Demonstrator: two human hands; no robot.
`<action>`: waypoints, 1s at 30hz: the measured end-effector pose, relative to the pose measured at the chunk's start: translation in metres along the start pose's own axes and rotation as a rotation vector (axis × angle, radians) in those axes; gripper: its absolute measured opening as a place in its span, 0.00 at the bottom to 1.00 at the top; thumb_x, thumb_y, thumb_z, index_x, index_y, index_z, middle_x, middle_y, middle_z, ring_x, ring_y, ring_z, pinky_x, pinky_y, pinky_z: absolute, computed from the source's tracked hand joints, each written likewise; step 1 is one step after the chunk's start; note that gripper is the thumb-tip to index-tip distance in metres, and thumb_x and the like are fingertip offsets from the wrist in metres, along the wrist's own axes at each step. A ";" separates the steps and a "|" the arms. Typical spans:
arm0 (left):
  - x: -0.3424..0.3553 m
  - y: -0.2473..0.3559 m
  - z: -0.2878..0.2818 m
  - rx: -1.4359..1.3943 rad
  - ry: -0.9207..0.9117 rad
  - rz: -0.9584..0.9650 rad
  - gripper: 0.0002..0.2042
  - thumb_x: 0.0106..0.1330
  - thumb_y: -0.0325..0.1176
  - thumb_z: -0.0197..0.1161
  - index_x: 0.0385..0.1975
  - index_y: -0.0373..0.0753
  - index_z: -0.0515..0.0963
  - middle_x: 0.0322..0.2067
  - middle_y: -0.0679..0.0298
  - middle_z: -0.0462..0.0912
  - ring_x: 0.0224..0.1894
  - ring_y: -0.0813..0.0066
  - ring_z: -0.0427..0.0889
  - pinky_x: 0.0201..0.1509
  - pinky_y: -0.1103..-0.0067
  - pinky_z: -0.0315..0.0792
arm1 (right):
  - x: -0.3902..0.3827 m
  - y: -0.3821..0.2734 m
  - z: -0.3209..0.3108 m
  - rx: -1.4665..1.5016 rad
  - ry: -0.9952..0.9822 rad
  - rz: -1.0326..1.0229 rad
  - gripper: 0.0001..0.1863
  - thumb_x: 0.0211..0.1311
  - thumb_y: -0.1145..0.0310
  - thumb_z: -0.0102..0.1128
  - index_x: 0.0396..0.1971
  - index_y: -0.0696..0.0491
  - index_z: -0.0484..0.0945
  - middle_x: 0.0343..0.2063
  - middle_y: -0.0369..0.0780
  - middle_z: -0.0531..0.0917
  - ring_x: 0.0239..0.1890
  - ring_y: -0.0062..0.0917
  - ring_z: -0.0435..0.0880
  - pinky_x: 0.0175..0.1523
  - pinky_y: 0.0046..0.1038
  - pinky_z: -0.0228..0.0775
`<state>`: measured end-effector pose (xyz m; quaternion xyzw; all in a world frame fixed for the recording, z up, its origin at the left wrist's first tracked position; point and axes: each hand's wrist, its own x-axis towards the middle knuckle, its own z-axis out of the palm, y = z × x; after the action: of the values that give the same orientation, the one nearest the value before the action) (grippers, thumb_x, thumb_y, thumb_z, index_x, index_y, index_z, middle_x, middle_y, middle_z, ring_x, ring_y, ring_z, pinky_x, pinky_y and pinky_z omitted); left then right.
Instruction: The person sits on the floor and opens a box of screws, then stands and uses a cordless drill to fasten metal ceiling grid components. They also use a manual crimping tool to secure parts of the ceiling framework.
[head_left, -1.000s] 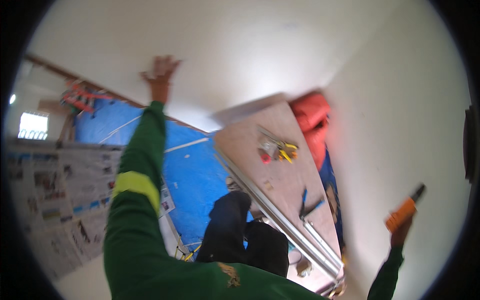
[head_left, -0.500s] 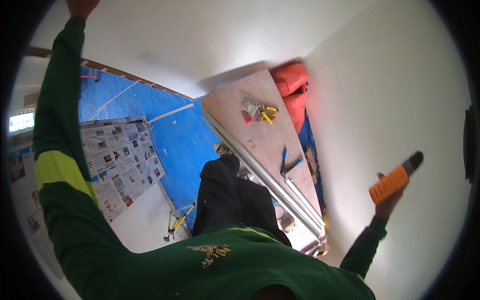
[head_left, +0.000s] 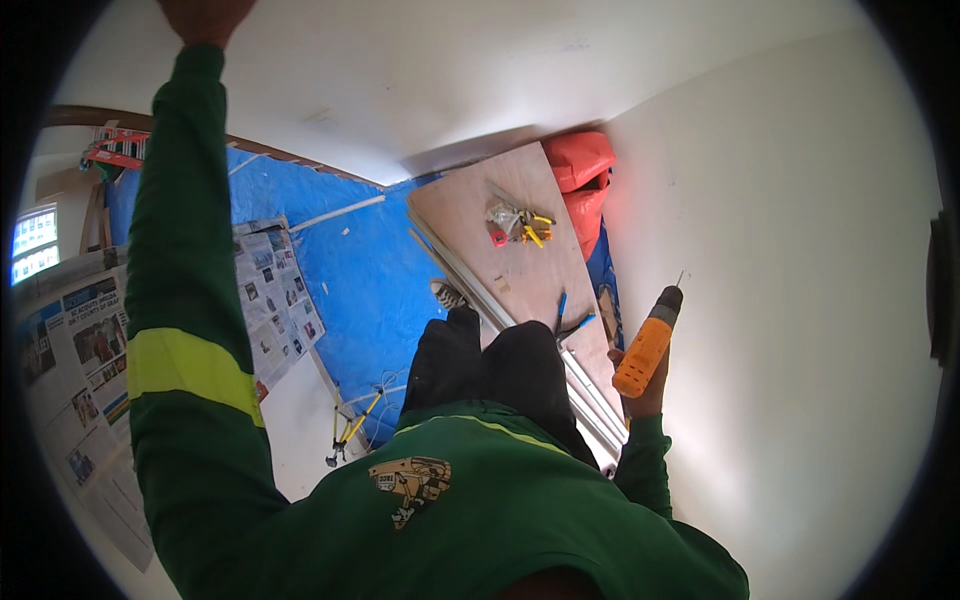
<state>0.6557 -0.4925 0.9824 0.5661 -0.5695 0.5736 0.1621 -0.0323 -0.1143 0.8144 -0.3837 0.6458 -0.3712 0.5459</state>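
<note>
The person's right hand (head_left: 640, 385) is closed around the handle of an orange power drill with a dark chuck and a thin bit (head_left: 648, 342). The drill sits at about four o'clock from the frame's centre, its bit pointing up toward one o'clock and standing just off the white wall (head_left: 800, 300). The left hand (head_left: 205, 15) is raised on a long green sleeve with a yellow band (head_left: 185, 365) to eleven o'clock, pressed up near the white ceiling (head_left: 400, 70); it is cut by the frame's rim, so whether that grip is open or closed cannot be told.

Judging by the pose, the drill is being brought to the wall. To do this well, the bit should meet the surface square rather than tilted as it is now, with the wrist straight behind the handle and the raised arm steadying the body.

Room is tight on the right, where the wall runs close along the arm. Below, at twelve to one o'clock, a plywood board worktop (head_left: 520, 270) carries yellow-handled hand tools (head_left: 520, 222), with pale metal rails (head_left: 560, 370) along its edge and an orange-red bag (head_left: 580, 165) at its far end. Blue floor sheeting (head_left: 350, 270) and spread newspapers (head_left: 280, 300) lie toward nine o'clock, with more open space for stepping.
</note>
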 end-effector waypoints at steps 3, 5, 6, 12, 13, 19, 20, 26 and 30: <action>-0.005 -0.002 0.000 -0.151 0.143 0.023 0.57 0.64 0.72 0.68 0.86 0.48 0.50 0.86 0.48 0.44 0.87 0.38 0.36 0.85 0.36 0.29 | 0.001 -0.013 0.001 0.323 0.037 0.179 0.28 0.67 0.73 0.67 0.65 0.50 0.69 0.46 0.36 0.77 0.45 0.28 0.86 0.51 0.35 0.89; -0.008 -0.002 0.001 -0.176 0.153 0.040 0.56 0.65 0.70 0.70 0.86 0.47 0.51 0.86 0.48 0.45 0.87 0.37 0.38 0.85 0.36 0.34 | 0.010 -0.010 -0.004 0.188 0.004 0.156 0.32 0.62 0.82 0.74 0.64 0.53 0.71 0.46 0.36 0.78 0.45 0.25 0.85 0.51 0.31 0.88; -0.010 0.000 0.002 -0.127 -0.008 -0.020 0.58 0.63 0.70 0.72 0.86 0.45 0.51 0.85 0.45 0.47 0.86 0.36 0.39 0.85 0.37 0.36 | 0.014 -0.006 -0.008 -0.046 -0.057 0.072 0.28 0.67 0.78 0.73 0.64 0.53 0.71 0.47 0.37 0.81 0.46 0.27 0.87 0.52 0.33 0.89; -0.003 0.005 -0.018 -0.199 -0.393 -0.101 0.48 0.66 0.75 0.61 0.80 0.50 0.66 0.84 0.49 0.54 0.85 0.30 0.43 0.80 0.29 0.38 | 0.096 -0.008 0.008 0.065 -0.344 -0.003 0.20 0.84 0.57 0.58 0.66 0.50 0.74 0.49 0.40 0.86 0.47 0.36 0.90 0.55 0.41 0.87; 0.000 0.002 -0.032 -0.265 -0.479 -0.104 0.46 0.69 0.72 0.62 0.80 0.48 0.67 0.83 0.48 0.58 0.85 0.31 0.45 0.81 0.30 0.38 | 0.114 -0.016 0.021 0.025 -0.407 -0.052 0.19 0.83 0.58 0.58 0.65 0.50 0.74 0.48 0.40 0.86 0.47 0.36 0.90 0.55 0.41 0.87; 0.028 -0.024 -0.132 -0.389 -0.551 0.032 0.45 0.73 0.52 0.69 0.86 0.49 0.54 0.86 0.53 0.48 0.87 0.46 0.43 0.88 0.49 0.44 | 0.182 -0.088 0.084 -0.198 -0.771 -0.233 0.17 0.83 0.59 0.60 0.63 0.48 0.76 0.45 0.39 0.84 0.47 0.35 0.86 0.56 0.41 0.82; 0.031 -0.033 -0.149 -0.438 -0.656 0.000 0.44 0.75 0.51 0.67 0.86 0.49 0.53 0.85 0.53 0.50 0.87 0.47 0.46 0.88 0.50 0.46 | 0.188 -0.099 0.088 -0.233 -0.825 -0.272 0.16 0.83 0.60 0.61 0.63 0.48 0.76 0.44 0.39 0.84 0.47 0.35 0.86 0.56 0.40 0.81; 0.040 -0.056 -0.281 -0.828 -0.897 -0.291 0.37 0.82 0.51 0.61 0.84 0.47 0.57 0.77 0.51 0.70 0.79 0.52 0.69 0.82 0.57 0.63 | 0.199 -0.137 0.105 -0.601 -1.019 -0.850 0.14 0.82 0.61 0.62 0.61 0.46 0.77 0.41 0.38 0.82 0.47 0.34 0.82 0.56 0.40 0.77; 0.041 -0.072 -0.403 -1.048 -0.631 -0.576 0.33 0.78 0.44 0.70 0.79 0.44 0.68 0.68 0.55 0.83 0.70 0.62 0.80 0.76 0.63 0.72 | 0.165 -0.182 0.110 -0.196 -1.056 -0.420 0.18 0.77 0.60 0.68 0.60 0.46 0.77 0.51 0.40 0.79 0.53 0.30 0.78 0.57 0.44 0.72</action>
<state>0.5158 -0.1522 1.1675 0.6822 -0.6188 -0.0375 0.3876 0.0744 -0.3477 0.8943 -0.6858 0.2268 -0.1681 0.6708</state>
